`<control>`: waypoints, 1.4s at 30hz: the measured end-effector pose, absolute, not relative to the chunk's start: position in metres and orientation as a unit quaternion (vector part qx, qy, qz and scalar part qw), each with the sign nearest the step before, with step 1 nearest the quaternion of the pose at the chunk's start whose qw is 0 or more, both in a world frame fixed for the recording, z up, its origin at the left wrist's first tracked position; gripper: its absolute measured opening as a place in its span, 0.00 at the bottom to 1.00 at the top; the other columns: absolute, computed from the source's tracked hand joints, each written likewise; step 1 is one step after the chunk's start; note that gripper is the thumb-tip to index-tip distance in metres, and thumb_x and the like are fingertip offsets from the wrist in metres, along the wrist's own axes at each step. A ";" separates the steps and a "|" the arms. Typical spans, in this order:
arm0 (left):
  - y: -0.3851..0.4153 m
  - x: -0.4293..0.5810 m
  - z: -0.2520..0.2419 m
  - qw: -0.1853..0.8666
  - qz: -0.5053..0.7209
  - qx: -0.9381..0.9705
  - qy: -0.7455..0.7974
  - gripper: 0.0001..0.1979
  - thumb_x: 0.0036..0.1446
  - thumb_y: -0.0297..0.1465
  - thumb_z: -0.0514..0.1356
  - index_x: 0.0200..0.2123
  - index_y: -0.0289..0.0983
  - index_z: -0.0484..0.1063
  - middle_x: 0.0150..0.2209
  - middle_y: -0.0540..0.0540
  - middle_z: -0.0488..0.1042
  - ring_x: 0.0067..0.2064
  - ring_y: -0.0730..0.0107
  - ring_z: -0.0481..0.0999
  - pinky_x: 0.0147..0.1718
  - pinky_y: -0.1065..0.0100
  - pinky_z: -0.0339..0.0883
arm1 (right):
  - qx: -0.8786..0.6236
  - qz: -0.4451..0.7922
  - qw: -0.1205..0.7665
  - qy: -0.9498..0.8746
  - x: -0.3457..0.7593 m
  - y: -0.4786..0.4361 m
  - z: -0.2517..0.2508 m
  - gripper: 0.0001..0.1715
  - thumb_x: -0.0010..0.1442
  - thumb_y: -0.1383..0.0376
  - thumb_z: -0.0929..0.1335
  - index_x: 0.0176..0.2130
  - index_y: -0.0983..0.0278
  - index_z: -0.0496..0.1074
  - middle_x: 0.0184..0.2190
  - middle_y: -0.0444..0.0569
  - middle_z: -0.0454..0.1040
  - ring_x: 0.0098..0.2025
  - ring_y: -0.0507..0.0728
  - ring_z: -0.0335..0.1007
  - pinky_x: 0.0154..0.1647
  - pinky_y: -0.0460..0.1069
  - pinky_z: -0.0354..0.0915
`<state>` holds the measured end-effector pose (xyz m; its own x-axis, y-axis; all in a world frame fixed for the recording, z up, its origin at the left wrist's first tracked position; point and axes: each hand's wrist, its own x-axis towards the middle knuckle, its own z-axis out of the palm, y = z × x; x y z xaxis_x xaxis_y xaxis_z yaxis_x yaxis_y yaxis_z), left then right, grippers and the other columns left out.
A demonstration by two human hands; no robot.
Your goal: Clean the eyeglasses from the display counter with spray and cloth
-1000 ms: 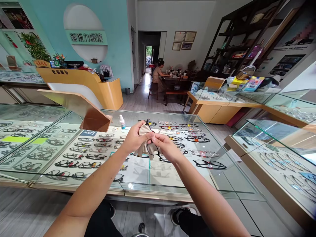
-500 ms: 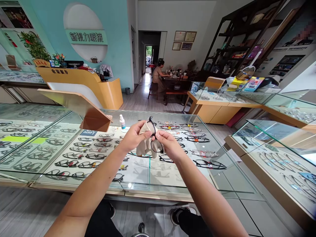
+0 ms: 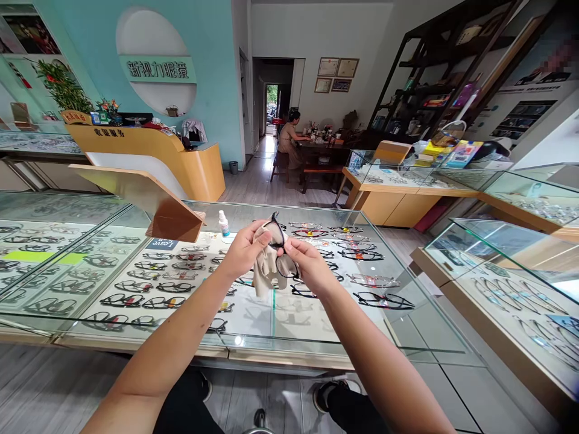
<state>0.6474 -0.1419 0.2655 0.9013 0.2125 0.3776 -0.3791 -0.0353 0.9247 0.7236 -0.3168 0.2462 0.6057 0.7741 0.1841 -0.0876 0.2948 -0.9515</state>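
Dark-framed eyeglasses (image 3: 290, 269) are held up over the glass display case (image 3: 289, 345). My right hand (image 3: 307, 263) is closed on the frame near its middle, with one rim hanging below the fingers. A beige cleaning cloth (image 3: 266, 278) is pinched in my left hand (image 3: 248, 248), its thumb pressing the cloth against the upper lens. Loose folds of the cloth hang down beneath that hand. The part of the lens under the cloth and thumb is hidden.
A white spray bottle (image 3: 224, 223) stands on the case, left of my hands. Beside it is a tilted wooden-framed mirror or stand (image 3: 174, 217). Rows of spectacle frames (image 3: 169, 286) lie under the glass. A person (image 3: 289, 140) sits at a far table.
My left hand has shifted a little, its thumb moving up and left over the upper lens. The cloth has moved left and hangs lower. My right hand keeps its hold on the eyeglasses.
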 end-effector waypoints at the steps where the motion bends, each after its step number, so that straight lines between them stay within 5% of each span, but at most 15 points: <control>1: -0.142 0.647 0.266 0.703 0.189 0.682 -0.068 0.30 0.55 0.55 0.76 0.46 0.38 0.76 0.32 0.48 0.79 0.32 0.67 0.77 0.32 0.69 0.72 | -0.509 0.298 0.738 -0.328 0.724 -0.317 0.247 0.29 0.60 0.40 0.79 0.35 0.62 0.78 0.28 0.44 0.71 0.28 0.52 0.62 0.30 0.48 0.58; 5: -0.152 0.644 0.265 0.713 0.198 0.670 -0.060 0.29 0.51 0.49 0.80 0.42 0.40 0.70 0.27 0.54 0.74 0.27 0.73 0.73 0.28 0.73 0.68 | -0.494 0.304 0.739 -0.341 0.719 -0.309 0.241 0.30 0.60 0.39 0.79 0.35 0.62 0.77 0.29 0.44 0.72 0.28 0.52 0.63 0.30 0.49 0.61; 12: -0.165 0.643 0.262 0.645 0.347 0.680 0.016 0.31 0.64 0.60 0.65 0.28 0.40 0.64 0.20 0.55 0.64 0.21 0.76 0.62 0.21 0.71 0.57 | -0.527 0.286 0.704 -0.382 0.712 -0.301 0.228 0.31 0.66 0.38 0.74 0.37 0.62 0.78 0.33 0.45 0.70 0.32 0.53 0.62 0.34 0.49 0.61; 18: -0.144 0.652 0.259 0.677 0.387 0.625 0.032 0.32 0.64 0.64 0.63 0.34 0.39 0.76 0.29 0.48 0.75 0.30 0.70 0.73 0.31 0.69 0.70 | -0.513 0.180 0.758 -0.361 0.723 -0.312 0.240 0.27 0.65 0.40 0.75 0.34 0.61 0.81 0.53 0.53 0.71 0.47 0.58 0.68 0.43 0.50 0.68; 21: -0.135 0.654 0.265 0.745 0.387 0.543 0.024 0.30 0.61 0.62 0.67 0.37 0.40 0.77 0.30 0.50 0.75 0.30 0.71 0.74 0.31 0.70 0.72 | -0.488 0.177 0.800 -0.301 0.730 -0.320 0.250 0.24 0.62 0.41 0.78 0.40 0.58 0.83 0.48 0.51 0.74 0.45 0.58 0.70 0.47 0.51 0.71; 25: -0.130 0.649 0.278 0.821 0.322 0.470 0.003 0.24 0.59 0.54 0.74 0.39 0.40 0.76 0.24 0.57 0.62 0.21 0.78 0.60 0.19 0.75 0.59 | -0.469 0.149 0.825 -0.277 0.734 -0.325 0.259 0.22 0.60 0.42 0.79 0.38 0.57 0.82 0.41 0.49 0.78 0.54 0.61 0.75 0.62 0.54 0.70; 28: -0.128 0.645 0.279 0.825 0.295 0.481 -0.027 0.20 0.61 0.50 0.73 0.39 0.40 0.78 0.23 0.57 0.57 0.19 0.81 0.50 0.17 0.76 0.47 | -0.463 0.145 0.823 -0.294 0.734 -0.326 0.262 0.24 0.62 0.42 0.78 0.34 0.57 0.79 0.42 0.49 0.80 0.52 0.62 0.78 0.64 0.56 0.70; 32: -0.127 0.643 0.267 0.698 0.392 0.595 -0.071 0.28 0.73 0.55 0.58 0.33 0.38 0.79 0.19 0.55 0.53 0.20 0.76 0.51 0.19 0.72 0.48 | -0.492 0.145 0.796 -0.321 0.736 -0.330 0.260 0.24 0.64 0.41 0.75 0.34 0.57 0.77 0.34 0.48 0.79 0.45 0.62 0.77 0.56 0.57 0.70; 37: -0.131 0.640 0.258 0.409 0.541 0.730 -0.088 0.15 0.77 0.41 0.57 0.57 0.39 0.77 0.35 0.47 0.78 0.31 0.71 0.74 0.29 0.70 0.68 | -0.528 0.138 0.748 -0.378 0.739 -0.333 0.257 0.23 0.68 0.45 0.73 0.31 0.59 0.77 0.29 0.46 0.77 0.39 0.60 0.74 0.50 0.55 0.66; 39: -0.130 0.640 0.258 0.329 0.548 0.759 -0.127 0.15 0.79 0.37 0.54 0.59 0.39 0.75 0.41 0.44 0.81 0.36 0.70 0.79 0.34 0.69 0.72 | -0.549 0.125 0.726 -0.396 0.739 -0.333 0.258 0.24 0.69 0.46 0.72 0.30 0.59 0.77 0.29 0.46 0.77 0.37 0.60 0.73 0.49 0.55 0.66; 42: -0.128 0.642 0.258 0.254 0.534 0.784 -0.189 0.19 0.79 0.42 0.56 0.63 0.39 0.73 0.33 0.50 0.78 0.31 0.72 0.78 0.33 0.70 0.72 | -0.576 0.121 0.696 -0.411 0.738 -0.335 0.260 0.26 0.69 0.45 0.72 0.28 0.59 0.76 0.28 0.46 0.77 0.36 0.60 0.73 0.47 0.54 0.66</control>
<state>0.6415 -0.1282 0.2584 0.3574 -0.0245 0.9336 -0.5678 -0.7994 0.1964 0.7375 -0.3347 0.2601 0.6331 0.6420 0.4325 0.3054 0.3062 -0.9016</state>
